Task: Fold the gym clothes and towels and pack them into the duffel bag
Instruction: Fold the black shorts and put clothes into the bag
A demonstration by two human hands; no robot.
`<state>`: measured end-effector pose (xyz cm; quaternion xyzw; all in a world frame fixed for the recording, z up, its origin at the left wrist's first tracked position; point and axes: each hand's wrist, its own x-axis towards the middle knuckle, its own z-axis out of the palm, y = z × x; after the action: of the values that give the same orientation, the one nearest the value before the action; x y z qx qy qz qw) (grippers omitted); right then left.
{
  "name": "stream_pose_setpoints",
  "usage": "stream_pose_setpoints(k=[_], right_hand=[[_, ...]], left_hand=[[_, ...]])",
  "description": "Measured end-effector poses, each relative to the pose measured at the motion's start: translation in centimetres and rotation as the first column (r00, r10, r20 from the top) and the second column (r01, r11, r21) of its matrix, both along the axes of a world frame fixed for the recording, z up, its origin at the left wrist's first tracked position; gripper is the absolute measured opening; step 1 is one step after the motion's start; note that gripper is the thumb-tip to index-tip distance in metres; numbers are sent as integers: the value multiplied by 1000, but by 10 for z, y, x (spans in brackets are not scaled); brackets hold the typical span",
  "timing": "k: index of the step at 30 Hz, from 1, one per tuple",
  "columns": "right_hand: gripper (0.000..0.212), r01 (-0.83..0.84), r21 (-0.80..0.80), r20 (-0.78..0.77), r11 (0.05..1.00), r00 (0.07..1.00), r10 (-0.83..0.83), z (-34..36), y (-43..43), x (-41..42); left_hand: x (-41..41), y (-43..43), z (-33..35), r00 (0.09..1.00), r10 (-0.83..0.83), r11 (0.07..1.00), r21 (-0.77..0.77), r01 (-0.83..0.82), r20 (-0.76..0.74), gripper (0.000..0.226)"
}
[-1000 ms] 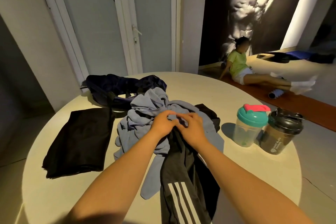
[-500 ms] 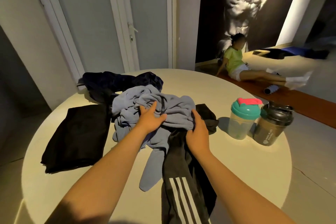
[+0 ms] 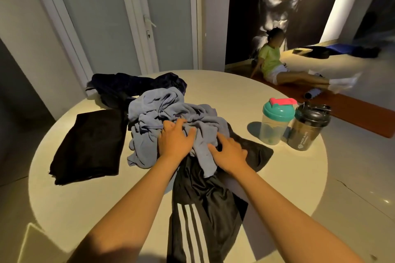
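Gym: exercise mat (image 3: 363, 113), shaker bottles (image 3: 275, 121)

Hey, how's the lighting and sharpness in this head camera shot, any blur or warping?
Head view: warm light pools on the round table, room dim around it; the teal-lidded shaker throws a shadow to its left in frame; door frames bow from the wide lens; the far right edge is motion-smeared.
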<state>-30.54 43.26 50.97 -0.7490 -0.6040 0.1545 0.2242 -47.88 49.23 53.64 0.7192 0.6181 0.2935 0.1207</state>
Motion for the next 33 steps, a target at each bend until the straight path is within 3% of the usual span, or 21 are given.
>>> stream_pose_setpoints(k=[2,5,9,12,15,16,18,19,21,23,26,28,31,33], right_hand=[[66,-112,-36,-83,993,991,109,-2,-6,-5],[56,-66,121,-177,990,980,87,6,-15,-10],[35,-49,143,-227,989,971,80,13,-34,-11],[38,-179,111,-242,978,949,201,17,-53,-14],[43,-316,114,-328,942,883,336,17,-62,-14],[38,-284,165,-314,945,893,323,16,-61,-15],[30,-102,326,-144,940,977,156,19,-53,-15],[28,-20,389,-26,921,999,33,23,-47,-16],[25,46,433,149,900,981,-122,37,-34,-20],[17,22,374,184,927,978,-97,49,-17,-29],[24,-173,215,86,961,984,158,60,14,-41],[30,-223,199,-70,954,968,241,65,34,-45],[27,-10,355,-283,935,952,118,70,52,-42],[14,99,385,-463,917,881,100,63,59,-39]], left_hand=[[1,-15,-6,988,-147,985,-98,142,-41,48],[-9,-29,-14,945,-325,888,-336,314,23,65],[-17,-24,-12,931,-362,859,-403,316,-42,69],[-11,-13,-11,975,-206,940,-295,173,-84,54],[-13,-15,-17,1000,27,998,-53,-28,-7,35],[-17,-19,-19,995,98,995,26,-98,16,31],[-30,-21,-25,971,238,964,111,-241,39,34],[-37,-20,-28,951,301,949,76,-305,65,40],[-51,-18,-32,905,400,914,-135,-382,146,55],[-60,-10,-35,899,393,892,-319,-322,192,66],[-59,6,-37,952,225,933,-329,-149,207,72],[-52,14,-30,943,135,939,-343,-24,305,83],[-39,28,-24,881,23,951,-282,126,473,65],[-28,40,-21,863,-58,939,-266,218,502,58]])
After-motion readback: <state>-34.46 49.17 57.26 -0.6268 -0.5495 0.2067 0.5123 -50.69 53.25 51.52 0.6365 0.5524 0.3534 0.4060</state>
